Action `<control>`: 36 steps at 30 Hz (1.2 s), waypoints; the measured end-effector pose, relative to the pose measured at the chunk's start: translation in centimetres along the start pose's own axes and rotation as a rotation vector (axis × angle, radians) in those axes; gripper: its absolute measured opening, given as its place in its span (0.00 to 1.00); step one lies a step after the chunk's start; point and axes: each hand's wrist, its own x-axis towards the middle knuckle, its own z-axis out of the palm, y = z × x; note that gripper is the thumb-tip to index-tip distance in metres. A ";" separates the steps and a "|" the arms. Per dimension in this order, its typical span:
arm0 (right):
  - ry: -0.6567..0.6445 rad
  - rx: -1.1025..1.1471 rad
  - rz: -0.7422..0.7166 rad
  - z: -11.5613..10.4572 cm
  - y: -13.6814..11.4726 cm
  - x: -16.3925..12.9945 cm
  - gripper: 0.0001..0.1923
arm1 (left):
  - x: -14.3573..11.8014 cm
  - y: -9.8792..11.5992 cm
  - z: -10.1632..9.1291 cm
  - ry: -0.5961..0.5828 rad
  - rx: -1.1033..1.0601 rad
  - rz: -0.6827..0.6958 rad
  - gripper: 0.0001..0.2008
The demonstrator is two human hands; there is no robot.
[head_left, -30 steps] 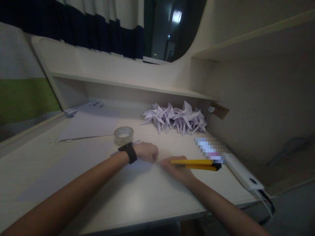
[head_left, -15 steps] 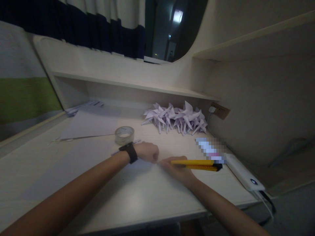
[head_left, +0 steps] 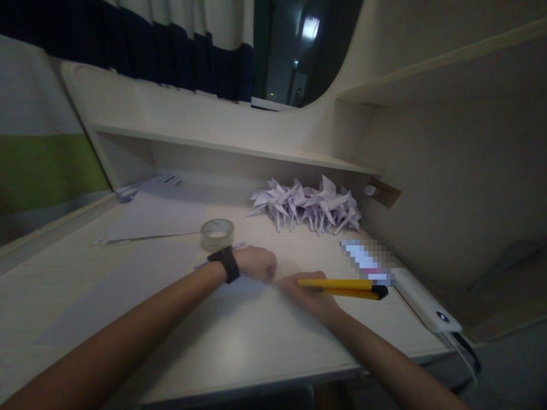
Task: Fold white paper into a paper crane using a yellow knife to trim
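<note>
My right hand (head_left: 314,299) is closed round a yellow utility knife (head_left: 335,283), whose dark end points right. The knife's tip is hidden by the fingers. My left hand (head_left: 257,263), with a dark band on the wrist, is curled shut just left of the right fingertips; whatever it pinches is too small to make out. Under the left forearm lies a sheet of white paper (head_left: 123,279). A thin white stick (head_left: 200,265) passes beneath the left wrist. Just behind that wrist stands a roll of clear tape (head_left: 217,233).
Several white paper pinwheels (head_left: 305,202) are heaped at the back of the desk (head_left: 239,347). More white paper (head_left: 160,210) is stacked at the back left. A blurred-out phone-like device (head_left: 367,262) and a white power strip (head_left: 427,302) with cables line the right side.
Both hands stay in almost the same place, the knife still in the right one. The whole view has shifted very slightly.
</note>
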 end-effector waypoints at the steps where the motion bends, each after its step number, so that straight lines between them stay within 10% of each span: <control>1: 0.000 -0.008 -0.001 0.0 0.0 0.0 0.14 | 0.0 0.1 -0.1 -0.006 0.002 0.001 0.13; 36: -0.009 0.014 0.035 0.0 0.4 0.0 0.13 | 0.3 -0.5 0.0 -0.017 -0.053 0.019 0.12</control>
